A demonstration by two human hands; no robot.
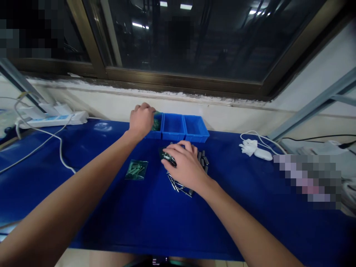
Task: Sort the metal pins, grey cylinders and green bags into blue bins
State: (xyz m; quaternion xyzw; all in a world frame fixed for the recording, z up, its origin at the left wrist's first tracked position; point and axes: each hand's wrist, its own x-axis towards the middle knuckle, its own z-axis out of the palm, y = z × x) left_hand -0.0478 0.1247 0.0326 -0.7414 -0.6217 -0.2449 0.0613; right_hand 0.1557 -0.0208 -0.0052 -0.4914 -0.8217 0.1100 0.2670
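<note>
My left hand [141,119] is at the back of the table, its fingers curled down at the leftmost blue bin [158,135]. Greenish plastic bags [156,124] show in that bin; whatever the fingertips pinch is hidden. Over a pile of thin metal pins [175,184] and dark grey cylindrical pieces [205,159], my right hand [185,163] has its thumb and fingers closed on a small dark-green plastic bag [164,154] with parts showing in it. To the left, a flat green plastic bag [136,170] with several pin-like parts inside lies on the table.
Two more blue bins [173,126] [196,128] stand right of the first, against the wall. A white power strip [55,120] with cables lies back left. A white charger case [263,154] and crumpled white tissue [248,147] rest at the right on the blue tabletop [155,218].
</note>
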